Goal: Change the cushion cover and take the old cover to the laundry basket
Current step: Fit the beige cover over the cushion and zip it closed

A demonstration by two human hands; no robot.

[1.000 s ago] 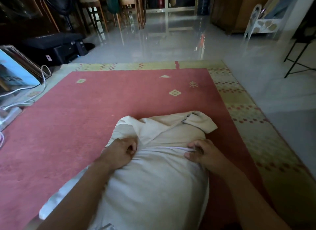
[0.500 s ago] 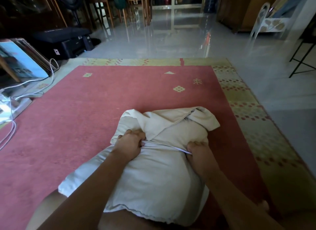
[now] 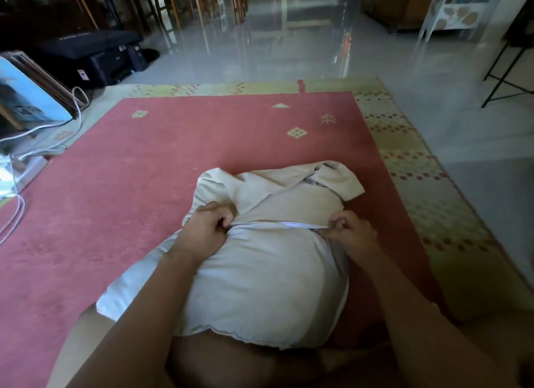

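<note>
- Cushion [image 3: 260, 286]: one.
- Cloth layers on cushion: two, namely one white cloth [image 3: 268, 260] and one beige cloth [image 3: 289, 205].
- Hands: two, namely left hand [image 3: 205, 228] and right hand [image 3: 351, 231].
- Rug [image 3: 130, 191]: one.
- Small yellow motifs on red field of rug: at least four plainly visible.
- Black case [image 3: 95, 55] at far left: one.
- Blue box [image 3: 26, 99] at left edge: one.
- White cables [image 3: 37, 127] beside blue box: several; exact number not readable.
- Black metal stand [image 3: 505, 78] at right: one.
- White rack [image 3: 445, 15] at far right: one.
</note>
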